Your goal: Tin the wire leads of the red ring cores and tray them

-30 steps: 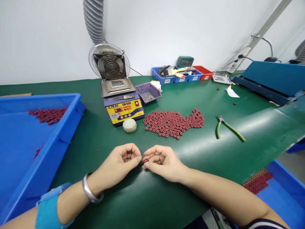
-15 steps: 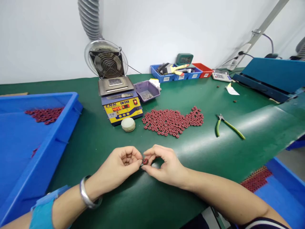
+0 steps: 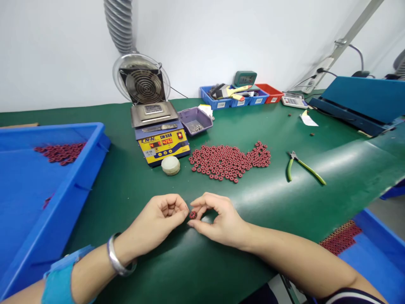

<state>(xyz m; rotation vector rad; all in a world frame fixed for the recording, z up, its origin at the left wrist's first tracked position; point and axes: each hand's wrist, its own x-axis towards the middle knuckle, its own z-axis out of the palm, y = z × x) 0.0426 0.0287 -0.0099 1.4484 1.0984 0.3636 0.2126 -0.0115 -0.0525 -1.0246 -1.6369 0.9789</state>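
Both hands meet low over the green mat near the front edge. A small red wound ring (image 3: 193, 215) is pinched between the fingertips of my left hand (image 3: 158, 219) and my right hand (image 3: 215, 219). Both hands have curled fingers. A silver bangle and a blue wrist strap sit on my left forearm. A pile of the same red rings (image 3: 229, 161) lies further back, a little right of the hands.
A yellow-fronted solder pot (image 3: 160, 137) with a fan behind it stands at the back centre, with a round white puck (image 3: 170, 165) and a purple tray (image 3: 195, 120) beside it. Green-handled cutters (image 3: 302, 166) lie right. Blue bins (image 3: 34, 190) (image 3: 376, 253) hold more rings.
The ring between my fingertips has turned from lying flat to facing up. My right hand's fingers have opened into a looser arch. The hands stayed in place.
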